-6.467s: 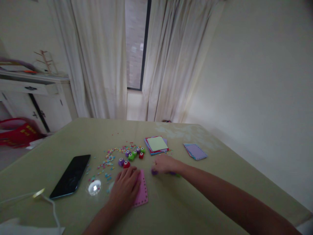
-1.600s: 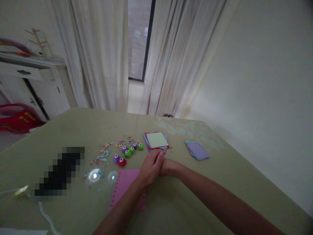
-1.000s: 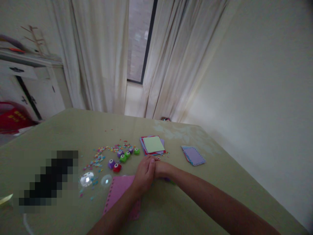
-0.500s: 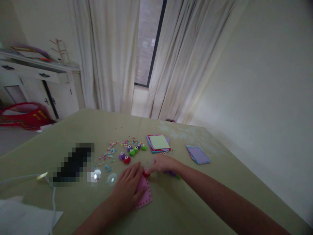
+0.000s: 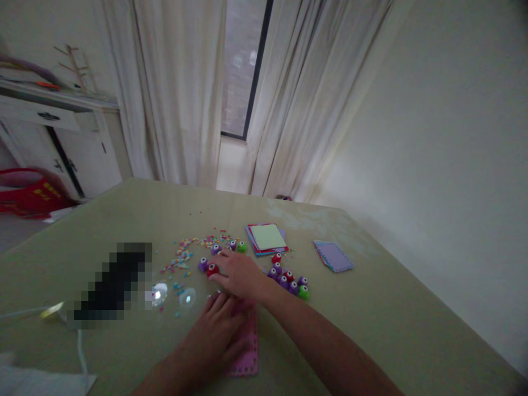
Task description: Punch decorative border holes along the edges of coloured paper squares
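My left hand [image 5: 218,324] lies on a pink card [image 5: 247,357] with dark marks along its edges, its fingers loosely spread. My right hand [image 5: 241,272] reaches across above the card's far end, its fingers apart over a left group of small round one-eyed toys. Beside its thumb and fingertips is a red one-eyed toy [image 5: 212,269]; whether they touch cannot be made out. Purple toys [image 5: 203,264] and a green toy [image 5: 242,246] surround those fingers, and others are partly hidden beneath them. A second group of purple toys [image 5: 282,281], with red and green ones, stands right of my right wrist.
Tiny colourful pieces [image 5: 183,254] lie scattered left of the toys. Two clear domed pieces, one a clear dome [image 5: 187,297], sit near my left hand. A stack of coloured cards [image 5: 268,237] and a lilac card pile [image 5: 335,257] lie farther back. A pixelated dark object [image 5: 115,280] and cable [image 5: 80,352] are left.
My right hand has left the red toy it pressed at the card's edge and moved left to the other toy group. The pink card and left hand sit slightly lower in view.
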A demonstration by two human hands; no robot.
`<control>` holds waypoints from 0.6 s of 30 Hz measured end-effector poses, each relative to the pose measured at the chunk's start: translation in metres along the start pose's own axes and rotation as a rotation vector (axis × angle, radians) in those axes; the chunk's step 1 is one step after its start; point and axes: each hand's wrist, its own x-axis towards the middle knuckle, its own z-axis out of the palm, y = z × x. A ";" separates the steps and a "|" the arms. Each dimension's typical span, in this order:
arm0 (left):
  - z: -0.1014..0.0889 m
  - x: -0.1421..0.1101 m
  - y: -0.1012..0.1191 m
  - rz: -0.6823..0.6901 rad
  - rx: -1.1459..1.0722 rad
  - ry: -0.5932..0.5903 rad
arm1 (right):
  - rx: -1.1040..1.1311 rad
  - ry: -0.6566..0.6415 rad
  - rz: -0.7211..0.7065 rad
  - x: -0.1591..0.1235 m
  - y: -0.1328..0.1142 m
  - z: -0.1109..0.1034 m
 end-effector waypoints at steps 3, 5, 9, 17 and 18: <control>-0.018 -0.002 0.002 0.048 -0.087 -0.068 | -0.027 0.009 0.009 -0.003 -0.001 0.018; -0.029 -0.005 -0.003 0.070 -0.144 -0.123 | -0.055 0.011 0.055 -0.018 0.008 0.022; -0.030 -0.014 -0.022 0.070 -0.143 -0.114 | -0.161 0.053 0.234 -0.070 0.032 0.024; 0.002 -0.016 -0.034 -0.007 0.074 0.053 | 0.233 0.295 0.201 -0.131 0.051 0.036; 0.003 -0.016 -0.035 0.009 0.077 0.050 | 0.296 0.306 0.205 -0.130 0.051 0.036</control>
